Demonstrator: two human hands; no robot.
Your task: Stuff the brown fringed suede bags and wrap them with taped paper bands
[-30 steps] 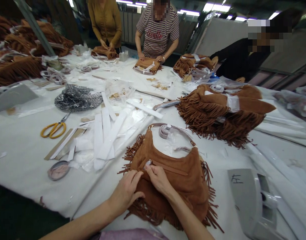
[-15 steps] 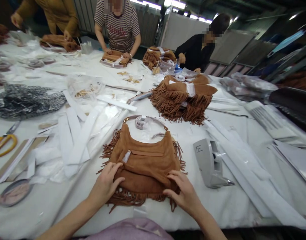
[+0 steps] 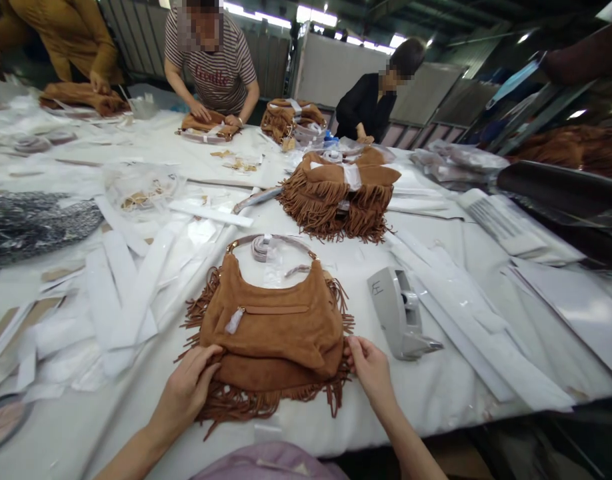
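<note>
Head view: we note the fringed brown bag (image 3: 276,327) lying flat on the bench (image 3: 446,393), centre foreground. Our left hand (image 3: 186,390) grips its folded lower edge at 7 o'clock, fingers curled. Our right hand (image 3: 371,367) pinches its corner at 4 o'clock.

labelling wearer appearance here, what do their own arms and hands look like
Both forearms are bare, no sleeves in view. The left hand and right hand wear no gloves, rings, watch or bracelet that shows. A lilac garment shows at the bottom edge.
</note>
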